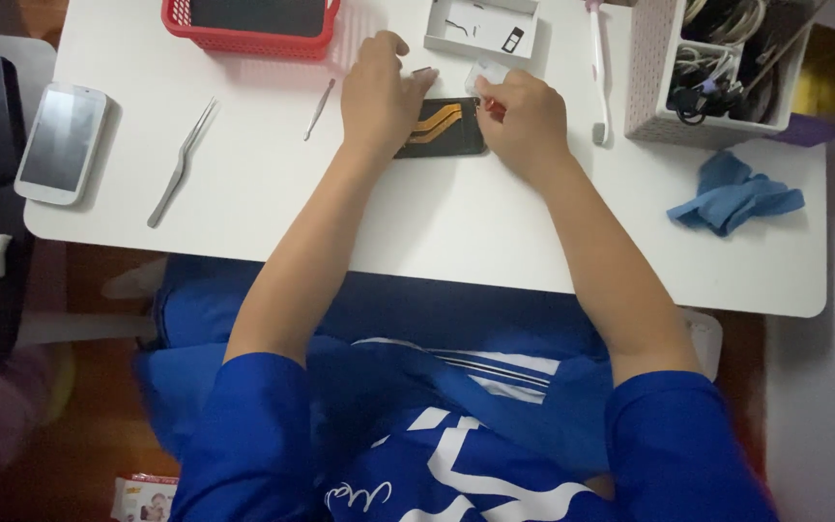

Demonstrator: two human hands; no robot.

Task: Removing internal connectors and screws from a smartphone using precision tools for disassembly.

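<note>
A dark flat phone part with orange flex cables (445, 128) lies on the white table (417, 222) between my hands. My left hand (382, 95) rests on its left end, fingers curled, pressing it down. My right hand (524, 118) is closed around a small red-handled tool at the part's right end. A small clear plastic piece (487, 73) sits just beyond my right hand.
Long tweezers (181, 159) and a thin metal pick (320, 107) lie left of my hands. A white phone (61, 142) is at the left edge. A red basket (251, 25), a white parts box (482, 27), a white cable bin (717, 68) and a blue cloth (732, 198) surround the work area.
</note>
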